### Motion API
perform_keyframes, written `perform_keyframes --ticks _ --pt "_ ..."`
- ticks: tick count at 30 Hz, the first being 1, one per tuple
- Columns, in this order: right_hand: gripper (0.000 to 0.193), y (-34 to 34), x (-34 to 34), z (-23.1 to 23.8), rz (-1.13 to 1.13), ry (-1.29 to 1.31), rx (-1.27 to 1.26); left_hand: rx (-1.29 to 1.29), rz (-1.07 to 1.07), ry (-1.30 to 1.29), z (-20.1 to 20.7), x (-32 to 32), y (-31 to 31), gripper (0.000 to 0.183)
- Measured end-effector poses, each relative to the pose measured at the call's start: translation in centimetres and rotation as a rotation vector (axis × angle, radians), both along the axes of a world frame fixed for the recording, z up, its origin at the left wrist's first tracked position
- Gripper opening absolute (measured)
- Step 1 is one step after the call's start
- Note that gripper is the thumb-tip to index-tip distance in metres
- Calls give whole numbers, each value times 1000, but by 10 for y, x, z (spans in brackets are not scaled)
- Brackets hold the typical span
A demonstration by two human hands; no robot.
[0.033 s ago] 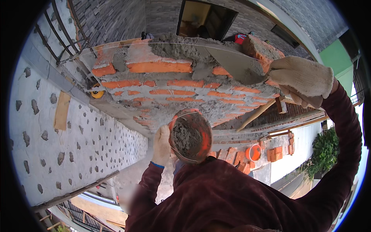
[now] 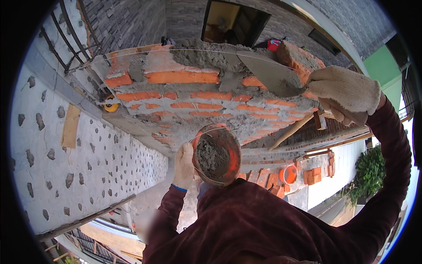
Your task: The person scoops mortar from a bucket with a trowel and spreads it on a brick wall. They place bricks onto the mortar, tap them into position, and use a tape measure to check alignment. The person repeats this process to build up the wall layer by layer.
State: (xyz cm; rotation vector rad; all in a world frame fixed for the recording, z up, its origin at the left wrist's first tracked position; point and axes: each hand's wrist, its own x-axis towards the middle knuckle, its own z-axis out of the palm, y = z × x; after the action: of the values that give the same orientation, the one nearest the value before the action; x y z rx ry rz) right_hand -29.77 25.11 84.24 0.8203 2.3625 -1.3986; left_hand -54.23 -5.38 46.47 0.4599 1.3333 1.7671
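My gloved right hand (image 2: pixel 345 92) is closed round a trowel, its handle hidden in my fingers. The grey trowel blade (image 2: pixel 269 75) lies at the top of a brick wall (image 2: pixel 182 77), against wet mortar (image 2: pixel 209 56). A mortar-smeared brick (image 2: pixel 295 58) stands just beyond the blade, near my knuckles. My gloved left hand (image 2: pixel 183 165) grips an orange bucket (image 2: pixel 234 160) at its left side, by the wire handle. Grey mortar (image 2: pixel 212 154) sits inside this bucket, which I hold close to my body. My left fingertips are partly hidden.
A taut string (image 2: pixel 149 51) runs along the wall top. Bent steel bars (image 2: pixel 72 37) stick out at the upper left. Below right are stacked bricks (image 2: pixel 312 176) and another orange bucket (image 2: pixel 288 174). A wooden pole (image 2: pixel 292 131) leans beside the wall.
The trowel blade and my right hand have shifted slightly to the right. My left hand and the bucket stay in place.
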Motion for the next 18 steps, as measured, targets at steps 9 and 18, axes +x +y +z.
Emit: perform_keyframes --ticks 9,18 --pt "62 -38 -66 -50 0 159 -742 3 -54 -31 5 -18 -3 49" --pt "62 -23 -116 3 373 50 -430 99 64 -96 15 -16 9 42"
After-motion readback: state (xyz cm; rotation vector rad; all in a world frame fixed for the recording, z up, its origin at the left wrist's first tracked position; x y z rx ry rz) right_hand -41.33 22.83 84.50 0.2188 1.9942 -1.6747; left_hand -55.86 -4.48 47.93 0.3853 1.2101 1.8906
